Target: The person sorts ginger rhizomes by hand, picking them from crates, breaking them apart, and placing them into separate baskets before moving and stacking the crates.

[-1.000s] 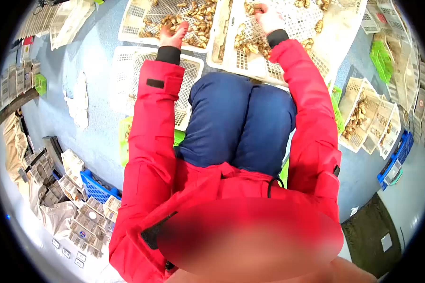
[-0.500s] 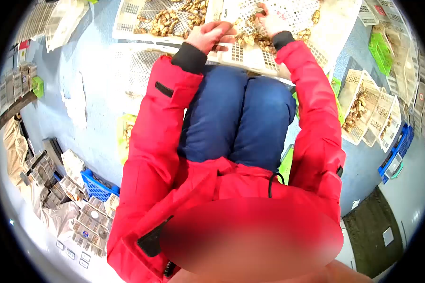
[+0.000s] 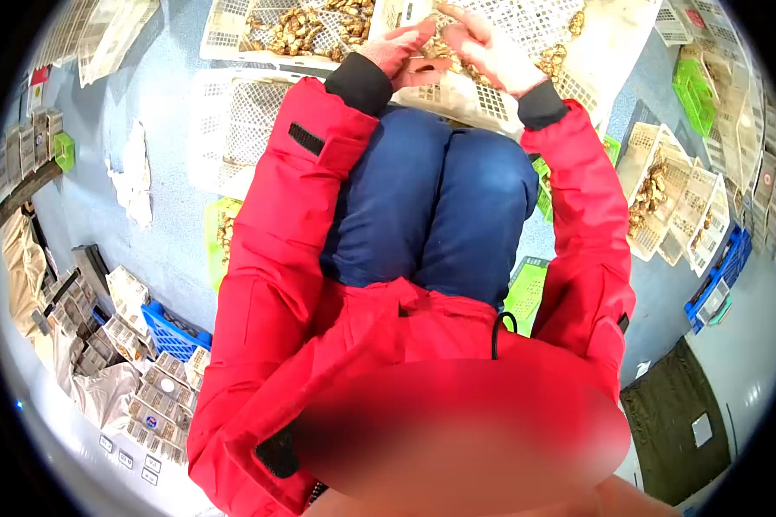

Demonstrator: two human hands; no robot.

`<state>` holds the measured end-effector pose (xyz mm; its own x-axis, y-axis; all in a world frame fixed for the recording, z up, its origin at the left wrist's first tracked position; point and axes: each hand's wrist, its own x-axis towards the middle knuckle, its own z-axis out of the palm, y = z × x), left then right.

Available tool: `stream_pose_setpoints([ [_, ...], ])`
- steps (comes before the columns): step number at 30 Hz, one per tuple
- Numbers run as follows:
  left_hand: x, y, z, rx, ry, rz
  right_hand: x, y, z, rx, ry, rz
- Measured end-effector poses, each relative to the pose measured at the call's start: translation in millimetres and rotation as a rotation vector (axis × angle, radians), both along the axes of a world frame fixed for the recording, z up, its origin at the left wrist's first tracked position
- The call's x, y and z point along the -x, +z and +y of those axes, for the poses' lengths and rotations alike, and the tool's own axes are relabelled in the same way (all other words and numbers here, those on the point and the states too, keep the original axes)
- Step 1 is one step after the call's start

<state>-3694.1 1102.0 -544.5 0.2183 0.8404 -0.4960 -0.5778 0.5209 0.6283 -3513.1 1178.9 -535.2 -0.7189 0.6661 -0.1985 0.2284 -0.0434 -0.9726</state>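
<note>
Left grip parted; right grip near brown pieces

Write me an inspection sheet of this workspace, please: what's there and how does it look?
Surface: perforated white trays in front of the knees, a left tray and a right tray; blue floor around them.
Pieces: small brown-and-pale lumps scattered and bunched in both trays; too small to identify.
Clutter: crumpled white cloth on the floor at left; blue basket lower left; white crates with more lumps at right.
Hands in place of grippers: bare left hand and right hand close together over the right tray; whether either grips a lump, I can't tell.
Cables: nothing seen.
Surroundings: stacked crates lower left; dark panel lower right.
</note>
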Motion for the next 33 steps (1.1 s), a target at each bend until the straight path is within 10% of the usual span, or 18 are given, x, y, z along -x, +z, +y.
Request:
stream_pose_setpoints([
  [1,1,5,-3,-0.003,0.006,0.056,-1,-32,8,-0.014,-0.136,0.109],
  [3,7,1,-3,-0.098,0.022,-0.028,9,-40,16,-0.582,0.157,-0.902],
  [6,9,11,-6,-0.126,0.082,-0.101,24,-119,21,-0.968,0.385,-0.993],
  [15,20,18,-10,-0.303,0.108,-0.527,30,-104,6,-0.637,0.351,-1.252],
  [27,22,11,-14,-0.172,0.234,-0.275,17,-95,19,-0.42,0.261,-1.234],
  [29,25,1,-17,-0.183,0.288,-0.327,1,-64,21,-0.369,0.066,-1.051],
  [31,25,0,-19,-0.163,0.322,-0.326,-20,-70,22,0.388,-0.167,-0.245],
  [33,24,4,-20,-0.128,0.344,-0.411,-8,-44,6,0.326,-0.085,-0.131],
])
